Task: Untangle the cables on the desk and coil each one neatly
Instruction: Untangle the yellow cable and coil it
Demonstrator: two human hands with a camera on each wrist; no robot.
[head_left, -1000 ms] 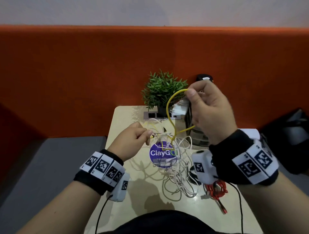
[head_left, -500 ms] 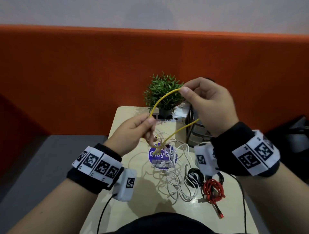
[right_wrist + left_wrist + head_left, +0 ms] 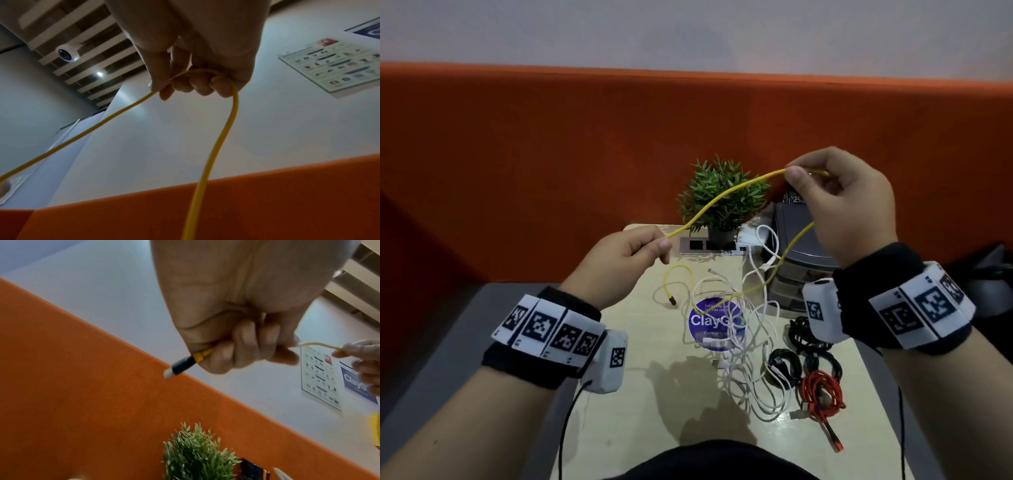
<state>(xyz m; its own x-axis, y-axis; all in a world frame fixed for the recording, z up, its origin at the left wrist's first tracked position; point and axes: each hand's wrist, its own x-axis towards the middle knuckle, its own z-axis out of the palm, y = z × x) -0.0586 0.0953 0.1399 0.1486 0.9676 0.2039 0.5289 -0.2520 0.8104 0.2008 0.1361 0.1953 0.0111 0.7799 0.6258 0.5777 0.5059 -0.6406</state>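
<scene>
Stretching a yellow cable (image 3: 726,195) between both hands above the counter (image 3: 640,342), the person seems to be drawing it clear of the snarl so it can be coiled alone. The left hand (image 3: 623,263) has its fingers (image 3: 244,344) curled around one end, and the left wrist view shows a dark-tipped connector (image 3: 180,365) poking out of the fist beside the little finger, so that end is already free. The right hand (image 3: 849,202), held higher and near the potted plant (image 3: 722,195), pinches the cable between thumb and forefinger; in the right wrist view the cord bends over the curled fingers (image 3: 205,86) and drops away again. From that hand it falls toward the counter, crosses a round blue sticker (image 3: 714,322) and runs into the heap of white cables (image 3: 746,342), ending in a loose loop with a second connector (image 3: 673,301) lying on the surface. Holding the span high and taut probably lets the person see where the yellow strand threads through the white ones. A red cable (image 3: 822,394) and some black cables (image 3: 791,363) lie bundled near the counter's right edge, apart from the heap, seemingly dealt with. Grey drawers (image 3: 798,260) stand at the back right. I judge the yellow one is mid-extraction, and tugging hard could tighten the white tangle.
</scene>
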